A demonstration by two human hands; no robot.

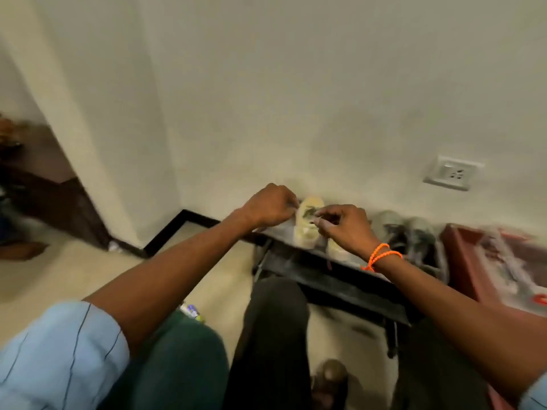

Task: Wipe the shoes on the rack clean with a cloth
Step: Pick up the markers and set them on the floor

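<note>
Both your hands are up on the top shelf, working on the cream-coloured shoe [306, 224]. Your left hand [270, 206] has its fingers curled in at the shoe's left side near the toe, looks like it's gripping it, though the blur makes it hard to be sure. Your right hand [343, 226], the one with the orange bracelet [381, 255], is pinching something small at the top of the shoe; can't tell if that's the cloth. The shoe sits on the dark rack [340, 279] against the wall, with a pair of grey shoes [405, 229] further right on the same shelf. A red box [464, 253] is just past the rack, and a wall socket [451, 173] above.
</note>
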